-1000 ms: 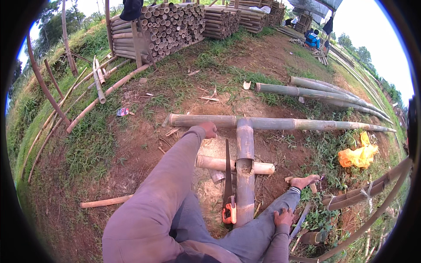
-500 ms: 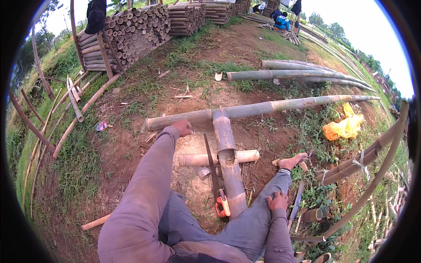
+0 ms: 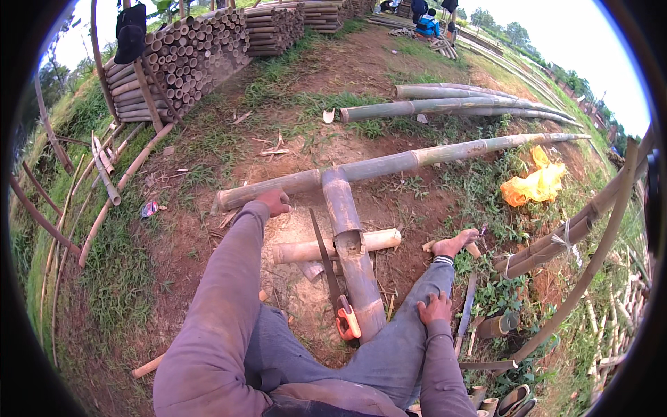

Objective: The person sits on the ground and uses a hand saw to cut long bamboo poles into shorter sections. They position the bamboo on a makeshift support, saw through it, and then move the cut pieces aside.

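Observation:
My left hand [image 3: 275,201] is stretched forward beside the near side of a long greenish bamboo pole [image 3: 382,167], close to its left end. Its fingers are curled, and I cannot make out what they hold, if anything. On my bent right leg rests my right hand [image 3: 435,309], fingers apart and holding nothing. Between my legs a thick bamboo piece [image 3: 361,285] with a notch cut in its top lies across a shorter bamboo length [image 3: 300,251]; its far end meets the long pole. A handsaw [image 3: 324,251] with an orange handle leans along its left side.
A machete-like blade [image 3: 467,302] lies right of my leg. Beyond it are tied bamboo poles [image 3: 538,248] and a yellow plastic bag [image 3: 533,182]. More poles [image 3: 445,106] lie farther ahead. Bamboo is stacked [image 3: 198,62] at back left. A person in blue [image 3: 429,26] sits far off.
The whole scene has shifted slightly left and up in the view. My left hand stays by the pole, its fingers turned a little; my right hand remains on my leg. The saw lies as before.

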Tool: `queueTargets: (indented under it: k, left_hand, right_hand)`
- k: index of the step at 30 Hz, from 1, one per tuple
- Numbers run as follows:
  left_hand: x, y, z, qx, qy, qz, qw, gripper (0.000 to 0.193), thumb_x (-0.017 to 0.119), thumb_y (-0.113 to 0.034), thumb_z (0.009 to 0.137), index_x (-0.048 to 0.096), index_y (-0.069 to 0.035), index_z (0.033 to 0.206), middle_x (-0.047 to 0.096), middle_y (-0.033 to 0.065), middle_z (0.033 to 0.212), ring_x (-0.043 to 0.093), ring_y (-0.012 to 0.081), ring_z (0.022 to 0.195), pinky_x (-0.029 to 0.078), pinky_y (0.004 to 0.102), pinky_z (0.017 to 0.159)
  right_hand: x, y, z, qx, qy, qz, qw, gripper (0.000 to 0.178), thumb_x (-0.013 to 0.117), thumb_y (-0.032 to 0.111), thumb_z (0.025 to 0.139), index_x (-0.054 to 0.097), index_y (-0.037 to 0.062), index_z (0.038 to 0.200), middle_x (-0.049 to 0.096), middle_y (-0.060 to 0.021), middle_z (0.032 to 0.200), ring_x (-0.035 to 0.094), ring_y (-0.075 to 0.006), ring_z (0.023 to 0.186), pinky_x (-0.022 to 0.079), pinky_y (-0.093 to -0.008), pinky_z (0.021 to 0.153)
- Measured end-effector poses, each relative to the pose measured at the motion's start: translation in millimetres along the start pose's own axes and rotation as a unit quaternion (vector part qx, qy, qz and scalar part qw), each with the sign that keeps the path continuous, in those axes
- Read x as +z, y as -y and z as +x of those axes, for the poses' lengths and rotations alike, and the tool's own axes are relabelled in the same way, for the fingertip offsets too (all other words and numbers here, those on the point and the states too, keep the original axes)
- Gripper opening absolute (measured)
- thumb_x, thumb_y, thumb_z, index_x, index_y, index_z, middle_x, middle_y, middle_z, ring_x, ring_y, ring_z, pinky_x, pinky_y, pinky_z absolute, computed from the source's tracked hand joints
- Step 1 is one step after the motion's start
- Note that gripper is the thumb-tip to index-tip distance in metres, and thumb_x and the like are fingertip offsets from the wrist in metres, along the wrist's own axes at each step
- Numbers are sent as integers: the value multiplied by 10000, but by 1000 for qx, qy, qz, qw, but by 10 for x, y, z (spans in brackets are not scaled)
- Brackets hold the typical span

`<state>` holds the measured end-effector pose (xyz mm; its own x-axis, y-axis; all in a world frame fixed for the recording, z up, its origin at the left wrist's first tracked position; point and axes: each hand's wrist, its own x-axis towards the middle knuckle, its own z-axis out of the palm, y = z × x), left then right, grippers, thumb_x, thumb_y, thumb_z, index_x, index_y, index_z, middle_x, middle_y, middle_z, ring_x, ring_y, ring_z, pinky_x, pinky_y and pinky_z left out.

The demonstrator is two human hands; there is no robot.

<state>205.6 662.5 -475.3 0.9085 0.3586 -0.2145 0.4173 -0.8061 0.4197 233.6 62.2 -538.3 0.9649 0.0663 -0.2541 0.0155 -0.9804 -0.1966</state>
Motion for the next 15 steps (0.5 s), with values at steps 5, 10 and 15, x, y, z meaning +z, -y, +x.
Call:
queueTargets:
  k: [5, 10, 15]
  left_hand:
    - [-90, -56, 2, -2, 19, 8, 1000, 508, 801, -377, 868, 739, -97, 1287, 709, 174, 1335, 653, 335, 1264, 486, 428, 1097]
    - [-75, -78, -19, -21, 23, -6, 1000, 556, 793, -387, 878, 702, -99, 1344, 698, 148, 1367, 646, 334, 1277, 477, 429, 1114]
    - [-215, -20, -45, -91, -56, 5, 994, 405, 789, -407, 879, 795, -109, 1153, 762, 149, 1211, 716, 312, 1137, 529, 411, 1033]
  right_hand:
    - [-53, 30, 21, -5, -7, -5, 1000, 625, 740, 456, 906, 635, 153, 1443, 376, -176, 1655, 360, -468, 1500, 386, -556, 1201]
    - [0, -4, 37, -12, -9, -23, 1000, 588, 733, 438, 924, 638, 159, 1432, 397, -182, 1644, 387, -464, 1488, 422, -561, 1176]
    - [9, 5, 53, -32, -21, -39, 998, 570, 742, 425, 919, 646, 152, 1409, 428, -190, 1625, 413, -453, 1467, 451, -545, 1151]
